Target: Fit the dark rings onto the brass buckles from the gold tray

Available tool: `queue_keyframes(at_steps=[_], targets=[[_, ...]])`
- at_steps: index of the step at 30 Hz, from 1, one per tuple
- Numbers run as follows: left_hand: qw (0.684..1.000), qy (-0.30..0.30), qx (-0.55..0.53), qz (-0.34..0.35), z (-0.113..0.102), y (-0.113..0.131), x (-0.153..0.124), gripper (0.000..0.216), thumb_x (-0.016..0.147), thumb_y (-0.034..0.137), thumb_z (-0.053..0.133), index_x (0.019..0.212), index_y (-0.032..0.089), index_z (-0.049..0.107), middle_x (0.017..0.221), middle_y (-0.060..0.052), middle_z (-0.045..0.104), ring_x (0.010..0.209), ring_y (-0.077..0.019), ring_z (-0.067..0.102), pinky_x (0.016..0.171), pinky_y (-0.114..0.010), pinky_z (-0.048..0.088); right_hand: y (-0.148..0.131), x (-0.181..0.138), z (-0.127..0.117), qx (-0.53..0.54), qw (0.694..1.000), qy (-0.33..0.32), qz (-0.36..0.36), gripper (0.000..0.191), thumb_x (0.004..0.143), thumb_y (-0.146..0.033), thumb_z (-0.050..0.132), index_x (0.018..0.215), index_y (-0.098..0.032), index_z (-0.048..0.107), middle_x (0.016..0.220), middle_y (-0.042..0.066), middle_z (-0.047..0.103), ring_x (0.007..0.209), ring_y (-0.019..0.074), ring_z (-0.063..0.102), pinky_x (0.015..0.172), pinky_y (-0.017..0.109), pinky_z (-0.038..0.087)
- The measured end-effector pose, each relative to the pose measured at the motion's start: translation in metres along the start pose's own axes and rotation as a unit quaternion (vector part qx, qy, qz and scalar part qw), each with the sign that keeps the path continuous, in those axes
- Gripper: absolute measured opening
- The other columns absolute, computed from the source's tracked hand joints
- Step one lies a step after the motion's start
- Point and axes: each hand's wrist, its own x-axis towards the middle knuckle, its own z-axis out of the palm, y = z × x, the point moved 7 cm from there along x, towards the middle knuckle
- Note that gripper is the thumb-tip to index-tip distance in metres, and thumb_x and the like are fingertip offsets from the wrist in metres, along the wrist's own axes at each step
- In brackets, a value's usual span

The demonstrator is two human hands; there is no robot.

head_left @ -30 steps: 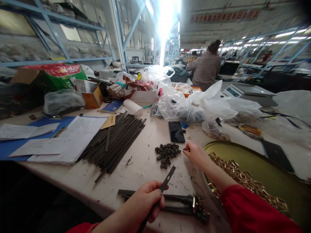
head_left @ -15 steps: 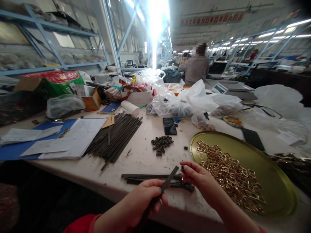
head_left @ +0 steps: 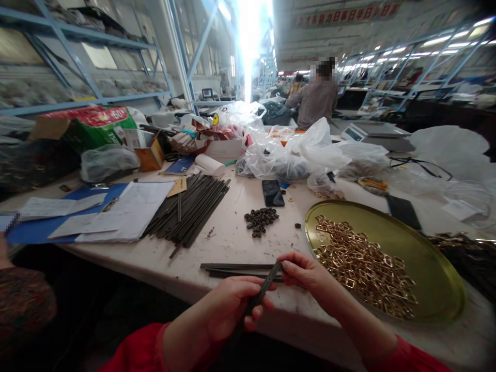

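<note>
My left hand [head_left: 236, 302] is closed around a narrow dark strap [head_left: 267, 281], which slants up to the right and has small holes near its tip. At that tip, my right hand [head_left: 300, 271] pinches a small dark loop, mostly hidden by the fingers. Beyond the hands lies a pile of similar small dark loops [head_left: 260, 221], with a single loop [head_left: 297, 226] to its right. More dark straps [head_left: 232, 268] lie on the table just behind my hands. Gold-coloured metal buckles [head_left: 364, 263] are heaped in a round gold tray [head_left: 434, 289] to the right.
A bundle of dark straps [head_left: 194, 217] lies left of centre, beside papers [head_left: 127, 212] on a blue folder. Behind the loops are a phone [head_left: 273, 193] and plastic bags [head_left: 290, 155]. Farther back stands a person [head_left: 315, 101]. Someone's patterned clothing [head_left: 27, 305] shows at the left edge.
My right hand has moved slightly left, bringing the small loop from just off the strap's tip to the tip itself. The view has shifted a little. Something pale has appeared at the left edge.
</note>
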Motion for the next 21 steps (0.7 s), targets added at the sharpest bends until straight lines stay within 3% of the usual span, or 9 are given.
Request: queue_keyframes(at_steps=[5, 9, 14, 21], targets=[[0.999, -0.017, -0.017, -0.029, -0.002, -0.008, 0.000, 0.031, 0.070, 0.018, 0.058, 0.101, 0.011, 0.057, 0.073, -0.003, 0.057, 0.048, -0.0044, 0.044, 0.039, -0.014, 0.026, 0.002, 0.000, 0.003, -0.006, 1.000, -0.011, 0.008, 0.037, 0.060, -0.045, 0.072, 0.082, -0.017, 0.064, 0.064, -0.002, 0.061, 0.057, 0.0105, 0.055, 0.059, 0.025, 0.046], [0.992, 0.026, 0.116, 0.031, -0.006, -0.006, 0.001, 0.025, 0.078, 0.031, 0.051, 0.093, 0.011, 0.056, 0.061, 0.002, 0.054, 0.040, -0.0040, 0.038, 0.038, -0.015, 0.024, -0.001, 0.000, 0.007, -0.035, 0.999, -0.014, -0.007, 0.038, 0.057, -0.048, 0.072, 0.078, -0.017, 0.066, 0.063, -0.001, 0.062, 0.056, 0.0115, 0.054, 0.057, 0.026, 0.045], [0.925, 0.080, 0.348, 0.129, -0.004, 0.008, 0.002, 0.029, 0.082, 0.038, 0.041, 0.078, 0.013, 0.057, 0.046, 0.007, 0.042, 0.038, -0.0064, 0.033, 0.040, -0.018, 0.023, -0.003, 0.001, 0.009, -0.052, 0.996, -0.002, -0.066, 0.033, 0.060, -0.044, 0.071, 0.078, -0.017, 0.067, 0.054, -0.003, 0.058, 0.050, 0.0100, 0.050, 0.053, 0.025, 0.042], [0.886, 0.116, 0.415, 0.171, 0.000, 0.021, 0.001, 0.025, 0.079, 0.029, 0.040, 0.066, 0.014, 0.054, 0.046, 0.006, 0.035, 0.044, -0.0079, 0.029, 0.042, -0.019, 0.020, 0.014, -0.012, 0.010, 0.038, 0.999, -0.035, 0.002, 0.027, 0.064, -0.040, 0.071, 0.078, -0.018, 0.065, 0.053, -0.004, 0.059, 0.048, 0.0088, 0.050, 0.054, 0.024, 0.040]])
